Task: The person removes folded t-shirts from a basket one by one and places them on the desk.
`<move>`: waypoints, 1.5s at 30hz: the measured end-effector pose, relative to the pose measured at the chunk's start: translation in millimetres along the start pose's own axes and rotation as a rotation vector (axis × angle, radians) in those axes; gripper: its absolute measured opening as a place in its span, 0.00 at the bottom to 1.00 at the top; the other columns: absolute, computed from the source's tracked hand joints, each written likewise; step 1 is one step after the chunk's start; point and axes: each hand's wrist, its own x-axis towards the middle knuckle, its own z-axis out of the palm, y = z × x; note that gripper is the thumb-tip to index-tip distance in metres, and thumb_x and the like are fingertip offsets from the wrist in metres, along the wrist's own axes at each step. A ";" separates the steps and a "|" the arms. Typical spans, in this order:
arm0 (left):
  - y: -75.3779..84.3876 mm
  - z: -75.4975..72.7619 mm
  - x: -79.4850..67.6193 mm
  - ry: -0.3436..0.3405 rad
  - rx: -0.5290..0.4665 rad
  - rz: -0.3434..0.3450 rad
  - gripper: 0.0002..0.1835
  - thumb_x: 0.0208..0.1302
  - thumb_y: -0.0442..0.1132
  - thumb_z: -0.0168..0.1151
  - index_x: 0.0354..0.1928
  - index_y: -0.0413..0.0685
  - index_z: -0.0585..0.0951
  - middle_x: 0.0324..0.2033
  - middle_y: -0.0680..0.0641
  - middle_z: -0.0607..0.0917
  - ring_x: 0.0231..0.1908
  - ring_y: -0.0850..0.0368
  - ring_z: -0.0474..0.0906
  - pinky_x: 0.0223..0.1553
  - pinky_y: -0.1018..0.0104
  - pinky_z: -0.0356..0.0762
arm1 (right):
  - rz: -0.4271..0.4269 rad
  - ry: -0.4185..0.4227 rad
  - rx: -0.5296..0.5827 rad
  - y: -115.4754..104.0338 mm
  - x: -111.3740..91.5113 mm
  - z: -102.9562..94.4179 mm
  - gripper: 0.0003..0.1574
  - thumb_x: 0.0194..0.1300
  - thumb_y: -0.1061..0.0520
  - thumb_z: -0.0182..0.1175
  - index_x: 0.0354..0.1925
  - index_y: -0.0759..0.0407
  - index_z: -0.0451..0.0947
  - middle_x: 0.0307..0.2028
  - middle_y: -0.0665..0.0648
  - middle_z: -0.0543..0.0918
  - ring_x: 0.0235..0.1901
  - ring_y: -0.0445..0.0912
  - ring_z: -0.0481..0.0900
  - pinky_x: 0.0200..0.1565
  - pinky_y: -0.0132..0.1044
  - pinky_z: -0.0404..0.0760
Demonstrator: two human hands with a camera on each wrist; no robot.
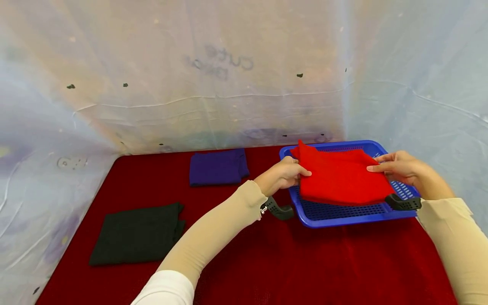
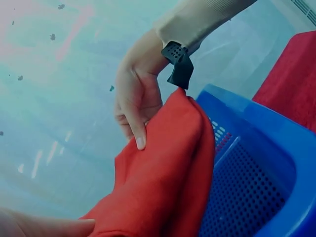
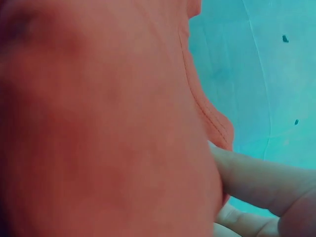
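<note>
A folded red cloth garment (image 1: 343,176) is held over the blue plastic basket (image 1: 324,222) in the head view. My left hand (image 1: 283,173) pinches its left edge, thumb on top and the other fingers underneath. On the opposite edge my right hand (image 1: 404,168) pinches it the same way. In the left wrist view the red garment (image 2: 158,173) hangs in a fold beside the basket (image 2: 247,182), with the right hand (image 2: 140,94) at its far edge. The right wrist view is mostly filled by the red garment (image 3: 113,123), fingers (image 3: 256,177) at its border.
A folded purple cloth (image 1: 215,168) lies on the dark red table covering (image 1: 244,262) left of the basket. Nearer the front left is a folded black cloth (image 1: 135,235). Pale plastic sheeting (image 1: 228,84) walls the back and sides, close behind the basket.
</note>
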 end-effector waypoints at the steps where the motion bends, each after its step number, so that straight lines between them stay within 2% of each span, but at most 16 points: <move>1: 0.8 -2.0 -0.8 -0.006 0.006 0.003 0.22 0.63 0.14 0.53 0.58 0.31 0.70 0.39 0.42 0.79 0.53 0.43 0.78 0.61 0.46 0.72 | -0.005 0.002 0.005 -1.3 -0.1 1.1 0.48 0.72 0.61 0.59 0.70 0.86 0.41 0.36 0.47 0.80 0.34 0.39 0.84 0.43 0.37 0.85; 4: 3.4 -8.9 -4.1 -0.027 0.025 0.011 0.18 0.65 0.16 0.53 0.54 0.32 0.71 0.37 0.43 0.79 0.42 0.48 0.80 0.62 0.46 0.72 | -0.021 -0.001 -0.002 -6.2 -0.3 4.3 0.49 0.72 0.61 0.59 0.70 0.86 0.40 0.37 0.47 0.79 0.35 0.38 0.83 0.43 0.37 0.85; 7: 6.4 -16.0 -9.0 -0.044 0.040 0.013 0.14 0.66 0.17 0.53 0.51 0.35 0.71 0.35 0.45 0.79 0.30 0.55 0.78 0.62 0.46 0.71 | -0.032 -0.004 -0.026 -12.1 -1.5 7.5 0.50 0.72 0.59 0.59 0.71 0.85 0.40 0.39 0.45 0.78 0.36 0.36 0.83 0.44 0.35 0.84; 10: 9.8 -22.6 -15.2 -0.053 0.042 0.015 0.16 0.67 0.17 0.52 0.54 0.34 0.70 0.35 0.45 0.79 0.24 0.59 0.74 0.63 0.45 0.70 | -0.046 -0.006 -0.043 -18.0 -2.7 11.4 0.51 0.72 0.59 0.60 0.72 0.84 0.39 0.41 0.42 0.77 0.37 0.35 0.82 0.44 0.33 0.84; 14: 14.4 -29.5 -24.6 -0.060 0.044 0.014 0.23 0.68 0.18 0.52 0.64 0.33 0.66 0.42 0.43 0.79 0.26 0.59 0.75 0.63 0.45 0.69 | -0.067 -0.006 -0.037 -24.9 -3.6 17.7 0.51 0.71 0.60 0.61 0.72 0.84 0.40 0.40 0.40 0.78 0.37 0.35 0.82 0.44 0.31 0.83; 17: 17.7 -34.0 -31.5 -0.061 0.057 0.017 0.27 0.69 0.18 0.52 0.67 0.33 0.63 0.48 0.41 0.79 0.28 0.59 0.77 0.61 0.48 0.72 | -0.082 -0.007 -0.055 -29.7 -4.5 21.6 0.51 0.71 0.60 0.62 0.72 0.84 0.42 0.41 0.39 0.77 0.39 0.32 0.81 0.44 0.30 0.82; 19: 19.7 -37.1 -35.6 -0.060 0.070 0.022 0.27 0.69 0.19 0.52 0.68 0.33 0.62 0.50 0.41 0.79 0.27 0.60 0.77 0.56 0.52 0.76 | -0.085 -0.002 -0.063 -33.2 -5.1 24.4 0.51 0.70 0.59 0.62 0.72 0.83 0.43 0.42 0.39 0.78 0.39 0.32 0.80 0.44 0.30 0.82; 21: 21.2 -40.7 -39.4 -0.059 0.083 0.025 0.27 0.69 0.19 0.53 0.68 0.33 0.63 0.49 0.41 0.79 0.24 0.62 0.72 0.49 0.57 0.78 | -0.095 -0.008 -0.080 -35.8 -5.1 27.0 0.51 0.71 0.58 0.62 0.72 0.83 0.44 0.45 0.41 0.78 0.40 0.31 0.80 0.44 0.29 0.82; 26: 23.3 -50.6 -48.0 -0.068 0.089 0.025 0.27 0.70 0.20 0.53 0.69 0.33 0.63 0.52 0.41 0.79 0.21 0.62 0.65 0.38 0.65 0.75 | -0.105 -0.011 -0.038 -40.7 -4.7 36.2 0.49 0.71 0.60 0.62 0.72 0.83 0.44 0.45 0.45 0.82 0.39 0.33 0.82 0.44 0.30 0.83; 31: 24.6 -63.6 -57.4 -0.079 0.078 0.031 0.28 0.70 0.21 0.53 0.70 0.35 0.62 0.56 0.39 0.77 0.20 0.63 0.60 0.38 0.65 0.73 | -0.128 -0.016 -0.017 -46.2 -2.9 47.8 0.47 0.70 0.62 0.62 0.71 0.83 0.46 0.42 0.46 0.83 0.38 0.35 0.83 0.43 0.30 0.83; 35: 24.7 -73.4 -65.4 -0.079 0.075 0.039 0.27 0.70 0.21 0.53 0.70 0.35 0.63 0.53 0.41 0.78 0.20 0.63 0.63 0.41 0.64 0.76 | -0.134 -0.021 -0.008 -50.1 -2.3 57.5 0.47 0.70 0.62 0.62 0.71 0.83 0.47 0.41 0.46 0.84 0.38 0.34 0.83 0.42 0.30 0.82; 39: 24.3 -82.5 -71.8 -0.073 0.086 0.050 0.26 0.70 0.21 0.53 0.68 0.34 0.65 0.49 0.44 0.79 0.19 0.64 0.62 0.40 0.65 0.76 | -0.145 -0.035 -0.003 -52.7 -1.6 66.1 0.46 0.70 0.62 0.62 0.71 0.83 0.47 0.45 0.49 0.83 0.38 0.35 0.83 0.43 0.31 0.83; 40: 24.3 -84.7 -73.2 -0.071 0.086 0.053 0.26 0.70 0.21 0.53 0.68 0.34 0.65 0.48 0.44 0.79 0.19 0.63 0.58 0.39 0.66 0.76 | -0.150 -0.037 0.000 -53.1 -1.3 68.1 0.46 0.70 0.62 0.61 0.71 0.83 0.47 0.46 0.50 0.83 0.38 0.35 0.83 0.43 0.31 0.83; 45: 25.2 -95.7 -83.2 -0.065 0.092 0.066 0.29 0.70 0.22 0.53 0.71 0.34 0.60 0.49 0.44 0.78 0.18 0.64 0.60 0.39 0.67 0.78 | -0.169 -0.043 0.000 -56.6 1.9 78.2 0.45 0.70 0.63 0.61 0.71 0.82 0.49 0.51 0.56 0.81 0.39 0.36 0.83 0.44 0.32 0.83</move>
